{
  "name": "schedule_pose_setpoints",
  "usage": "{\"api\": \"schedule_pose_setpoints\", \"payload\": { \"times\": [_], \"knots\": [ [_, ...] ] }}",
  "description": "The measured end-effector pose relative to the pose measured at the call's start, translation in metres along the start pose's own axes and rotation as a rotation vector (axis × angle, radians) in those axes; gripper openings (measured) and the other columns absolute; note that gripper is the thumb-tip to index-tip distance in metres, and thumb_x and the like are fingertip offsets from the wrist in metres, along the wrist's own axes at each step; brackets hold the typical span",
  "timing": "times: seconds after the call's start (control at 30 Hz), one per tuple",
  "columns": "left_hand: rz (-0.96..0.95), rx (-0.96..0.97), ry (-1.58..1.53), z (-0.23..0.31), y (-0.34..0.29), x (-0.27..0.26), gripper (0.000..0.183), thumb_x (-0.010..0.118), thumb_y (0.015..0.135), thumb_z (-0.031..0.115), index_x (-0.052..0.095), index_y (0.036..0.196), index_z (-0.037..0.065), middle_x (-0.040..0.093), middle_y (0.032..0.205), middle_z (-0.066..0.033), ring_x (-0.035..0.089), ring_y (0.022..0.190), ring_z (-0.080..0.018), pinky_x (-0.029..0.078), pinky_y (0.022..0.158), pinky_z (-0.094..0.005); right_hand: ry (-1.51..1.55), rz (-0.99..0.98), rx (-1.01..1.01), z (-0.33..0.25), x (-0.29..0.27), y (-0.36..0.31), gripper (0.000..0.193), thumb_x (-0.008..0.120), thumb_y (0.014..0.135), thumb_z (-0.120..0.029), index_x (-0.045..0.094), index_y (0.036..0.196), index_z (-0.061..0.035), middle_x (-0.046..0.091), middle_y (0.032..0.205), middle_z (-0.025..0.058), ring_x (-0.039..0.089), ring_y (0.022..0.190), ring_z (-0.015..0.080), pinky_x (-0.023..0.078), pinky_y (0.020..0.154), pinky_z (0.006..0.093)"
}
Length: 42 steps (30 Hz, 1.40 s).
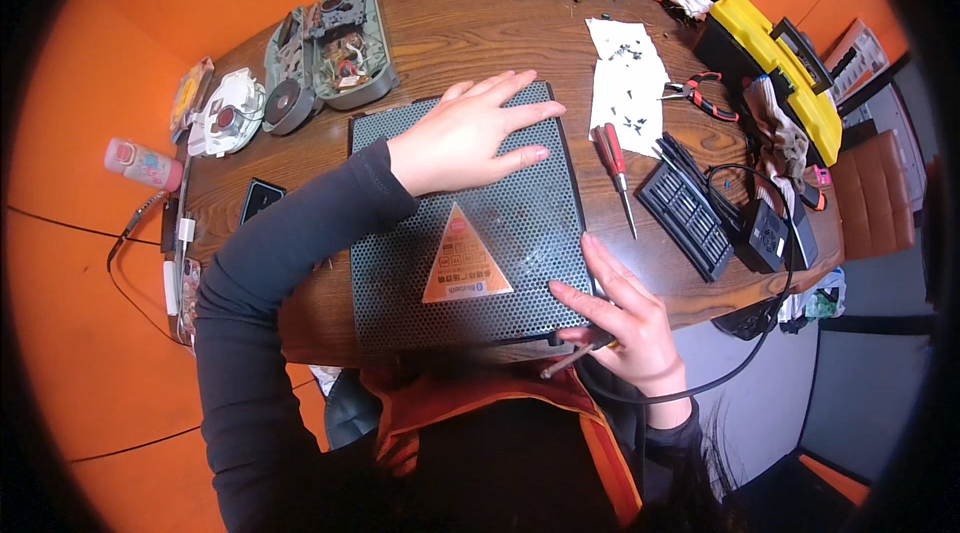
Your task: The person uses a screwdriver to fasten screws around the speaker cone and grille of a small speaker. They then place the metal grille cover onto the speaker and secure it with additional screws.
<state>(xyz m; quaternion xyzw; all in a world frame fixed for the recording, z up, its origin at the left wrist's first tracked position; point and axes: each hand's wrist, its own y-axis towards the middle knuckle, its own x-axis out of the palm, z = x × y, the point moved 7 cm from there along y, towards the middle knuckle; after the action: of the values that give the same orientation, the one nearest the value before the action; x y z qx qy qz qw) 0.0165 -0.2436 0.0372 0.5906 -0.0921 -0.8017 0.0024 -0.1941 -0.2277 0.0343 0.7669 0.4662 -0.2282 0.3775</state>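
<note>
mesh panel [470, 233]: left hand [470, 138] flat, splayed; right hand [625, 318] grips corner, fingertips hidden.

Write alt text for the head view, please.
A person's left hand lies flat on a dark perforated metal cover on a round wooden table, while the right hand grips its near corner. A red screwdriver lies beside it.

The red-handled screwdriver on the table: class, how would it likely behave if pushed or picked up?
The screwdriver lies flat on the wooden table; its rounded handle suggests it may roll if nudged sideways. The thin metal shaft looks stiff, not floppy. Probably handle-heavy, so lifting by the tip could tilt it.
</note>
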Motion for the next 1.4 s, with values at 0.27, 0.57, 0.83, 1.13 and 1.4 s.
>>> {"api": "schedule_pose_setpoints", "payload": {
  "times": [0.27, 0.57, 0.83, 1.13, 1.4],
  "knots": [
    [0.042, -0.001, 0.087, 0.006, -0.002, -0.005, 0.052, 0.05, 0.093, 0.045, 0.049, 0.133, 0.012, 0.038, 0.14, -0.028, 0.038, 0.13, -0.0423, 0.035, 0.104, -0.052, 0.007, 0.053, 0.011, -0.002, 0.009, -0.004, 0.065, 0.08, 0.07, -0.023, 0.056, 0.129, -0.0129, 0.042, 0.142, 0.0175, 0.046, 0.128, 0.033, 0.053, 0.089, 0.0378],
    [-0.001, -0.021, 0.018, 0.015, 0.01, -0.015, 0.031, 0.048, 0.094, 0.024, 0.054, 0.12, 0.008, 0.051, 0.123, -0.0287, 0.061, 0.1, -0.042, 0.053, 0.085, -0.0441, -0.095, 0.112, -0.026, -0.006, 0.005, -0.007, 0.057, 0.079, 0.067, -0.027, 0.063, 0.12, -0.0127, 0.051, 0.132, 0.0182, 0.054, 0.12, 0.0309, 0.056, 0.082, 0.035],
    [0.119, 0.05, 0.079, 0.019, 0.004, -0.013, 0.03, 0.05, 0.092, 0.018, 0.057, 0.12, 0.006, 0.053, 0.122, -0.027, 0.058, 0.105, -0.0419, 0.049, 0.089, -0.0439, -0.32, 0.187, -0.107, -0.012, 0.007, -0.008, 0.045, 0.072, 0.075, -0.033, 0.066, 0.113, -0.0105, 0.058, 0.124, 0.0184, 0.061, 0.11, 0.0271, 0.057, 0.076, 0.0303],
    [0.159, 0.047, 0.113, 0.028, -0.008, -0.016, 0.032, 0.055, 0.089, 0.014, 0.058, 0.12, 0.007, 0.054, 0.115, -0.0237, 0.056, 0.104, -0.0383, 0.047, 0.088, -0.0437, -0.37, 0.222, -0.209, -0.026, 0.004, -0.01, 0.028, 0.067, 0.082, -0.026, 0.07, 0.104, -0.0086, 0.061, 0.115, 0.0236, 0.066, 0.101, 0.0286, 0.056, 0.073, 0.0282],
    [0.172, 0.006, 0.196, 0.024, -0.005, -0.016, 0.035, 0.057, 0.089, 0.019, 0.056, 0.122, 0.009, 0.052, 0.117, -0.0227, 0.051, 0.112, -0.0372, 0.045, 0.09, -0.0448, -0.294, 0.228, -0.178, -0.012, 0.006, -0.01, 0.027, 0.069, 0.08, -0.023, 0.071, 0.104, -0.0108, 0.061, 0.117, 0.0214, 0.065, 0.105, 0.0268, 0.056, 0.073, 0.0268]
  ]
}}
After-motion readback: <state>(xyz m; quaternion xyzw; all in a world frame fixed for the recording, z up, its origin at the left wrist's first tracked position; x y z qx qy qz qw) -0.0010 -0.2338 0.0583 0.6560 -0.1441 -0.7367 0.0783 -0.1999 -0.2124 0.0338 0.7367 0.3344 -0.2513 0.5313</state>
